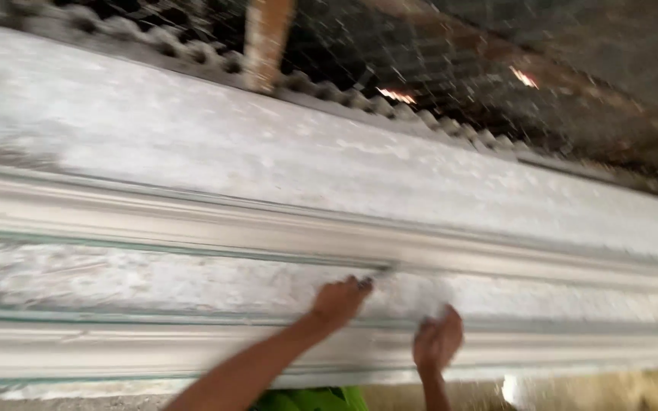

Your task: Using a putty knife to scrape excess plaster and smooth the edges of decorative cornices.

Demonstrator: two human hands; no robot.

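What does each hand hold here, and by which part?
Left hand pinches a small thin tool by its near end. Right hand is closed, but blur hides any contents.

Building site, plaster cornice, corrugated roof (wire mesh)

I see my left hand raised up on a long bare forearm, fingers closed together, the knuckles turned toward me. My right hand is just beside it, a little lower, fingers curled in loosely. The motion blur hides each grip.
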